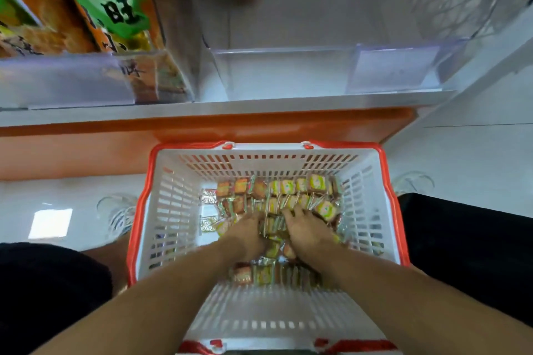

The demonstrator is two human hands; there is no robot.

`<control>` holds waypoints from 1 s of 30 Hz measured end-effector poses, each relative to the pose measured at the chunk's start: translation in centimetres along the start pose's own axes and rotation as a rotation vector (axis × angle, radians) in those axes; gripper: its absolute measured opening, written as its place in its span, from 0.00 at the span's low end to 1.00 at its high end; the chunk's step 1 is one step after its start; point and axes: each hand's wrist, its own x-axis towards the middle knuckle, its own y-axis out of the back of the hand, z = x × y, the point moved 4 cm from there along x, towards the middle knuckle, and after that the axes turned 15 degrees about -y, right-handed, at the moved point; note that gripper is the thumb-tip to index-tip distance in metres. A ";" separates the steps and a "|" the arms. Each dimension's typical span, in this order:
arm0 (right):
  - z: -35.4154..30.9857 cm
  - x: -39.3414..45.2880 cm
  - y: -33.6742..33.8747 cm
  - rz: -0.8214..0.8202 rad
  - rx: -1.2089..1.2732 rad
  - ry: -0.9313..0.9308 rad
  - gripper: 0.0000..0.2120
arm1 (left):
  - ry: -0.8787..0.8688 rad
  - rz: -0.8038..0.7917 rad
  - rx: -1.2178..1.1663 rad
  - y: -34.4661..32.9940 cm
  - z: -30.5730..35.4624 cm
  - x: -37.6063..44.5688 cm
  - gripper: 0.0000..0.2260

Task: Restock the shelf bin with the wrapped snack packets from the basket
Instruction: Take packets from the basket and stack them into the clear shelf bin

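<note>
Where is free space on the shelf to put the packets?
The clear bin right of the orange snack bags looks empty. The left bin is crowded. Both hands are in the basket.

1. Your white slotted plastic basket with the orange-red rim (173, 210) looks smooth and matt.
2. Your small snack packets in shiny crinkled foil wrap (288, 190) glint.
3. The clear glossy plastic shelf bin (288, 72) before you is see-through.
4. The pale tiled floor (476, 158) beside you gleams.

Packets (288, 196) lie in the basket (173, 210), which sits before the shelf (202, 108); the bin (282, 72) stands on it.
</note>
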 end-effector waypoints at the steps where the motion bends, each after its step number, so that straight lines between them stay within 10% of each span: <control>1: -0.1 0.2 0.0 0.006 -0.010 0.019 0.38 | 0.013 0.015 -0.052 -0.5 0.1 0.5 0.33; 13: -1.1 0.9 -0.1 -0.096 0.056 0.130 0.26 | 0.014 -0.051 -0.038 -2.3 -0.4 3.2 0.17; 22: -1.6 0.2 5.8 -0.184 0.222 0.107 0.18 | 0.135 0.213 -0.694 1.0 -0.6 0.8 0.13; 30: -1.5 -4.9 18.9 -0.127 0.512 0.107 0.12 | 0.011 0.132 -1.118 10.2 4.5 -3.7 0.15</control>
